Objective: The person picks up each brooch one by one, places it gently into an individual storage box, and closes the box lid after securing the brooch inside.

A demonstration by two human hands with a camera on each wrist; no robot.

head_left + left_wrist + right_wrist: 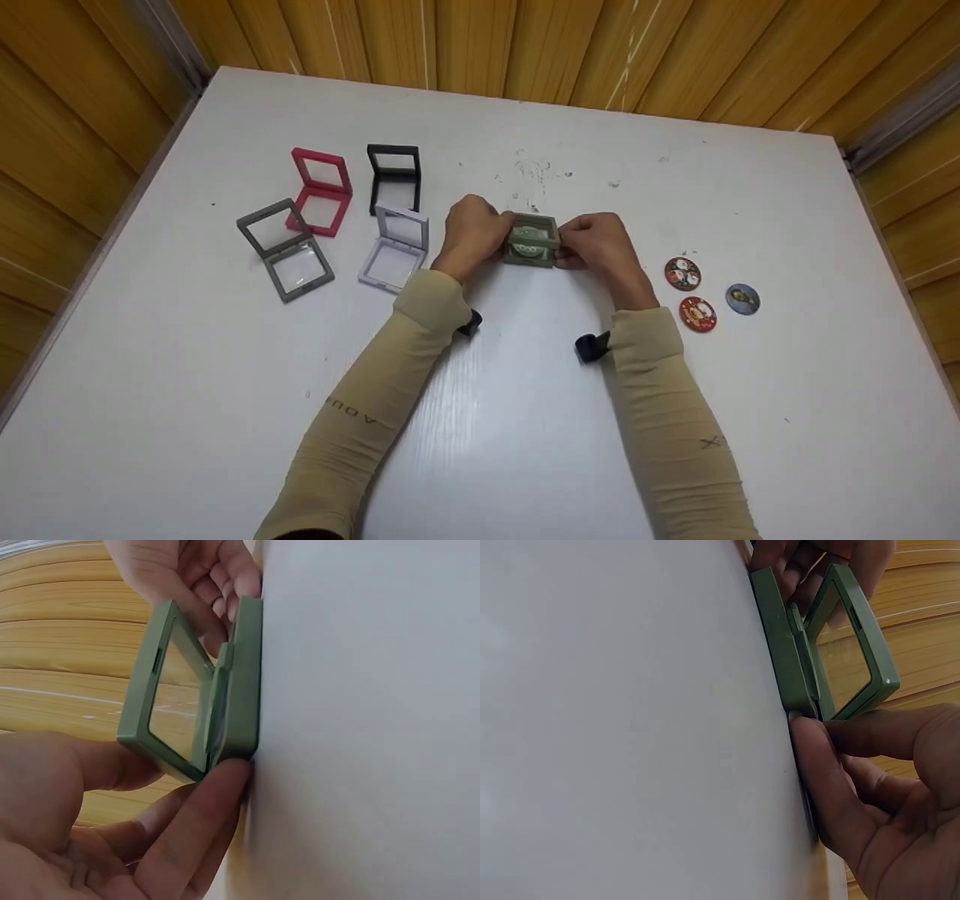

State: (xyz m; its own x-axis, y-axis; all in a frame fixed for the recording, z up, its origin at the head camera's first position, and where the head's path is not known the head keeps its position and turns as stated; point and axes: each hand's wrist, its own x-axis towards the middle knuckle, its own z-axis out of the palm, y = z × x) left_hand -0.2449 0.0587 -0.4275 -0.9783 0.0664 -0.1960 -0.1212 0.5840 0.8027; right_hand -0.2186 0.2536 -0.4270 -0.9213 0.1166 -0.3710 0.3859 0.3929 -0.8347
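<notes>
A green hinged display frame (532, 262) lies on the table, its windowed lid (141, 694) tilted part way up from the base (247, 682). A round green badge (529, 250) rests in the base, seen edge-on in both wrist views. My left hand (474, 232) holds the frame's left side, thumb by the lid and fingers low at the base. On the opposite side my right hand (602, 244) holds it the same way, with thumb at the lid and a fingertip (810, 736) by the base corner.
To the left stand opened display frames: red (322, 230), black (373, 196), grey (289, 296) and pale lilac (379, 285). Three round badges lie to the right: a dark patterned one (682, 274), a red one (697, 314) and a blue one (742, 298). Wooden slatted panels (480, 45) border the white table (495, 420).
</notes>
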